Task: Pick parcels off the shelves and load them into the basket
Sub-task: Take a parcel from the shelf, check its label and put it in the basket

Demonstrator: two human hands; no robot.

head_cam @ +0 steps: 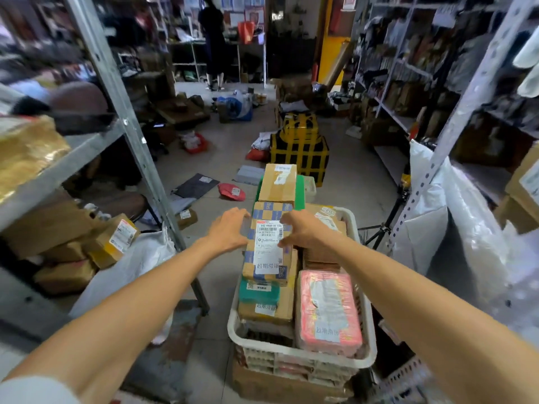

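While left hand (229, 232) and right hand (304, 232) grasp the checker-taped box (272, 212), its label (269, 252) reads 超期滞留.

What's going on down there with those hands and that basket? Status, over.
Left hand and right hand grip the taped box. Box atop the pile in the basket. Basket heaped full.

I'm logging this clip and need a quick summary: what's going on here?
A person stands in a parcel storeroom aisle, both arms stretched out over a white basket. The left hand and right hand grip a taped cardboard box from either side as it sits on top of the pile. The basket is already heaped, with a pink parcel at the near right and brown boxes underneath. More parcels lie on the left shelf and the floor.
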